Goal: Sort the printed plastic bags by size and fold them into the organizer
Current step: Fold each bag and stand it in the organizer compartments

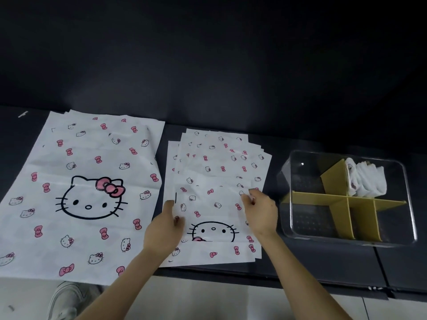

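Left hand, right hand: each grip pinches the small bag; organizer (folded bags in 1 compartment) stands right

Dim here: dark wall and tabletop soak up light, only the white bags read bright. Glare spot on the clear organizer, my view bends at the edges, slightly soft.

Grey shoe on pale floor
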The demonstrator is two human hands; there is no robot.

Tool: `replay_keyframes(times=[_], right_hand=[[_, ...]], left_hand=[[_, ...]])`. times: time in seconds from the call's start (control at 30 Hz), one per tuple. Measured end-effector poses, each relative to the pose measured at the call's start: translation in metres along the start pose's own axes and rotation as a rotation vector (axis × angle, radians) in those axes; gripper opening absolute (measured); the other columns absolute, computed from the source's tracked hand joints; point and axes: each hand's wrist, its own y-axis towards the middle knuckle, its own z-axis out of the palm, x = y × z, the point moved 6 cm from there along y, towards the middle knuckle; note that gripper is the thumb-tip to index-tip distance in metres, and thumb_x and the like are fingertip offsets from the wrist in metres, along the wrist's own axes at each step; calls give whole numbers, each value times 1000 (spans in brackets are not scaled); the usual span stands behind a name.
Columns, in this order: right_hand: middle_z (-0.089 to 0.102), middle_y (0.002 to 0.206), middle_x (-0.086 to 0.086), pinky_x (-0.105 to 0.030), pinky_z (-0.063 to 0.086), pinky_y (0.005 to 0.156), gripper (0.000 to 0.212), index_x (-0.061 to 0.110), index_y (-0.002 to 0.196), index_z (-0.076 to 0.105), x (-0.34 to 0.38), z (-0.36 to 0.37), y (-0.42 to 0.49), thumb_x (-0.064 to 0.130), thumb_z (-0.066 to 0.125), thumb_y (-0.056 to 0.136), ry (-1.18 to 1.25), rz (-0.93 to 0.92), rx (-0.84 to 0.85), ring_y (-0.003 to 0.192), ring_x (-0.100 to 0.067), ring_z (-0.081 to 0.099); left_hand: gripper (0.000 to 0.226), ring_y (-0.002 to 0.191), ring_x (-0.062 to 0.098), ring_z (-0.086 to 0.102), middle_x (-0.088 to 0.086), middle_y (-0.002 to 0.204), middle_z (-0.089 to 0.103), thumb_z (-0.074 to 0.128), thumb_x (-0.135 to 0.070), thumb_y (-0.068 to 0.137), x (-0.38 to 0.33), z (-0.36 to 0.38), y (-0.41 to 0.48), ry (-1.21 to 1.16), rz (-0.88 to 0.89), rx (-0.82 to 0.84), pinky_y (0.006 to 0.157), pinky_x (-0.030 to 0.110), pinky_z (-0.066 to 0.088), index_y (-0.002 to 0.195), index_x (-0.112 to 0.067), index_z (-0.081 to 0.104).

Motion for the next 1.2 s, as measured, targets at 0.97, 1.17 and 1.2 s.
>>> replay_keyframes(times=[0.97,1.17,1.2], right_hand=[[35,53,2,-17,26,37,42,20,62,25,-12,7,-23,6,47,94,-5,-36,134,43,-9,27],[41,56,0,-24,34,41,30,15,70,33,-12,8,-23,6,45,96,6,0,129,44,-11,34],[41,56,0,-26,37,43,24,11,74,36,-12,7,-22,6,45,96,10,6,123,44,-12,35]], left_hand=[[52,144,26,18,7,154,27,22,-45,102,7,44,-17,405,684,-80,117,41,12,145,-20,38],[55,143,26,22,6,151,34,22,-52,101,4,42,-15,402,689,-73,116,45,13,139,-22,47],[55,143,26,23,6,151,34,21,-52,101,3,41,-14,407,686,-69,115,44,13,139,-23,48]])
